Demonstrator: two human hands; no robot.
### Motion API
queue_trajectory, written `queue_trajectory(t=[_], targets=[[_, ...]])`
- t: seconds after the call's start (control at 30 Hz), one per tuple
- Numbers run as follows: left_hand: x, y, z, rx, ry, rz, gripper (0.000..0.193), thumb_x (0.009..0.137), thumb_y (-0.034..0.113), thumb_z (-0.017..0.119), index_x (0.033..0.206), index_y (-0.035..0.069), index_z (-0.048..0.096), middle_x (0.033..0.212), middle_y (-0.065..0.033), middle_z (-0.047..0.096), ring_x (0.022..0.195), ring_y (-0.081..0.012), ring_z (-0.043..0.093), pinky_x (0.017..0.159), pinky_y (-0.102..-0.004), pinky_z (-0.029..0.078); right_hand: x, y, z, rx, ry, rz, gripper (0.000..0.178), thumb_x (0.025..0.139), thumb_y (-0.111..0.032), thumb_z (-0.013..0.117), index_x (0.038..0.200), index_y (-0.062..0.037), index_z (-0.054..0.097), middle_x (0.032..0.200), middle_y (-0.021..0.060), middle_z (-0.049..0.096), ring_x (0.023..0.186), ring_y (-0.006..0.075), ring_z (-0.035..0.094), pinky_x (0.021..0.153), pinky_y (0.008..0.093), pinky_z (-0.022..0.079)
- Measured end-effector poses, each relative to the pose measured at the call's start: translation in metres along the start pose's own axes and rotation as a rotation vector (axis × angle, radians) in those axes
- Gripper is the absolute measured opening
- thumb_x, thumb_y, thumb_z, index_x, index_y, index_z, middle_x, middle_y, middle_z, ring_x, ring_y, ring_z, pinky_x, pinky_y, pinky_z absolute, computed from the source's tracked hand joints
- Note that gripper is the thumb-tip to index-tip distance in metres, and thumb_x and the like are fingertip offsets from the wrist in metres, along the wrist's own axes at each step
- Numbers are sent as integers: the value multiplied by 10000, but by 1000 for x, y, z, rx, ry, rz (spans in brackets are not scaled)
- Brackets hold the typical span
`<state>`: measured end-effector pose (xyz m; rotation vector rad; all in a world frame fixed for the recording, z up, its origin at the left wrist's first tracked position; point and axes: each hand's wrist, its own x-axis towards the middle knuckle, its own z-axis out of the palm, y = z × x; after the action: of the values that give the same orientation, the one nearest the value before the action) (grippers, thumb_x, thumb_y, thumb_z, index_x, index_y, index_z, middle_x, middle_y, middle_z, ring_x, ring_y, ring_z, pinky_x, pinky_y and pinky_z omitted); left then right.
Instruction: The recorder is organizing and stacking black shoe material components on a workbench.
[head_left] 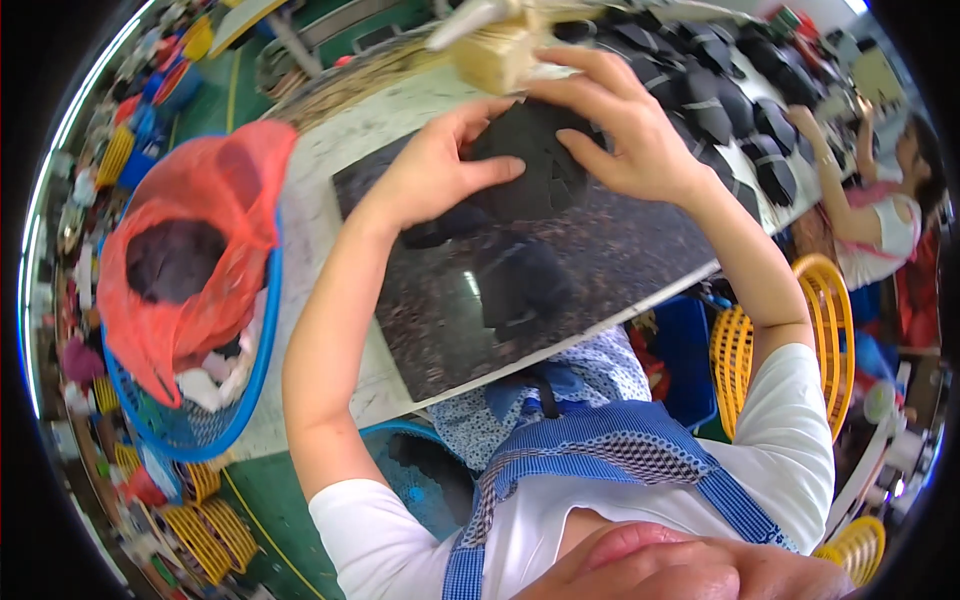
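A black, soft-looking shaped piece (530, 160) sits at the far part of the dark, glossy board, just below the cream-coloured machine head (492, 55). My left hand (450, 165) grips its left side, thumb lying on top and the other fingers curled at the far edge. Across from it, my right hand (620, 125) curves round the right and far side, with the thumb over the piece and the long fingers beside the machine head. Those fingertips are partly hidden. Closer to me, another black piece (520, 283) lies on the board (430, 345).
Many black pieces (715, 100) are heaped at the far right of the white table. On the left stands a blue-rimmed basket (272, 330) with a red mesh bag (170, 310). A yellow basket (735, 370) is by my right arm. A co-worker (880, 220) works at the right.
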<state>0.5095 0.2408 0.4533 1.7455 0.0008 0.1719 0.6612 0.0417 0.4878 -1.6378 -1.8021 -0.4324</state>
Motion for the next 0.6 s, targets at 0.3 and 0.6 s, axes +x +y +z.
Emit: queue_trajectory(t=[0.3, 0.6], targets=[[69, -55, 31, 458, -248, -115, 574, 899, 132, 760, 1417, 76, 519, 1175, -114, 720, 1016, -223, 700, 941, -354, 545, -101, 22, -22, 186, 202, 532, 133, 932, -22, 682, 1057, -12, 639, 932, 67, 679, 865, 178, 670, 816, 302, 532], [-106, 25, 106, 42, -44, -395, 191, 885, 188, 820, 935, 22, 739, 738, -36, 736, 674, -85, 683, 656, -248, 555, -111, -91, -15, 919, -126, 992, 123, 944, -84, 732, 1026, -20, 667, 820, 7, 662, 780, 48, 620, 660, 216, 480]])
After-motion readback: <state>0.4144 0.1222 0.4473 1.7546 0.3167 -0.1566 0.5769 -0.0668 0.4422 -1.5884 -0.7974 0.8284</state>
